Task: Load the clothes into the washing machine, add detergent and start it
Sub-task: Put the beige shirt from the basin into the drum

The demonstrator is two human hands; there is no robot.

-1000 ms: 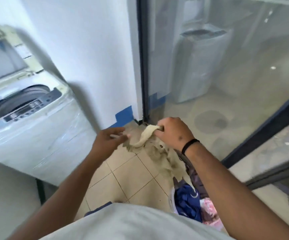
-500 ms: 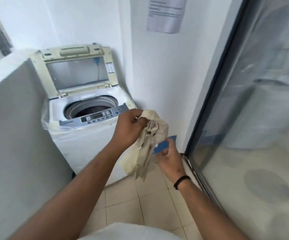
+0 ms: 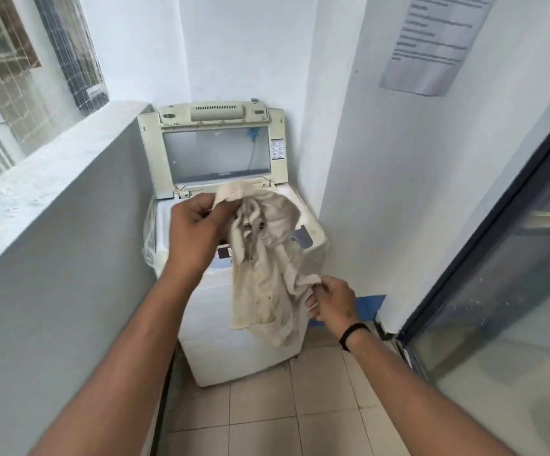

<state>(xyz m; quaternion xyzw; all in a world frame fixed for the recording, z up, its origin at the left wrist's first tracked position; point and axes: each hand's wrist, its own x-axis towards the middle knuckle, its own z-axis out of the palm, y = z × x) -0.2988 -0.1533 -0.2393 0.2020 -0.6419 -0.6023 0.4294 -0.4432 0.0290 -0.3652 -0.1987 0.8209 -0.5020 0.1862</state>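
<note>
Head view (the only one): main risk is the shirt (image 3: pixel 267 268) missing the drum. It hangs long and loose in front of the washer (image 3: pixel 244 350), with its tail well below the rim, so a sloppy toss could leave a sleeve draped over the front edge or across the panel (image 3: pixel 300 240) and get it pinched when the lid (image 3: pixel 214 149) comes down. Second risk: the cloth covers most of the opening from this angle, so the drum can't be seen and the aim is blind. Third: the low corner could snag on the plastic wrap (image 3: pixel 150 238) at the washer's 9 o'clock side. Lid is up and leaning back at 12 o'clock, looks stable, but a hard swing of fabric could knock it (judgement only). Pose: left hand (image 3: pixel 194 232) is raised over the washer top, knuckles toward camera, fingers curled tight round the shirt's upper edge, forearm coming in from 7 o'clock. Right hand (image 3: pixel 331 302) sits lower, at the shirt's 4 o'clock, thumb and fingers pinching a lower fold, with a black band (image 3: pixel 354 335) on the wrist and the forearm from 5 o'clock. Shirt is held between both hands, in front of and just above the washer, not inside yet. No detergent visible.
</note>
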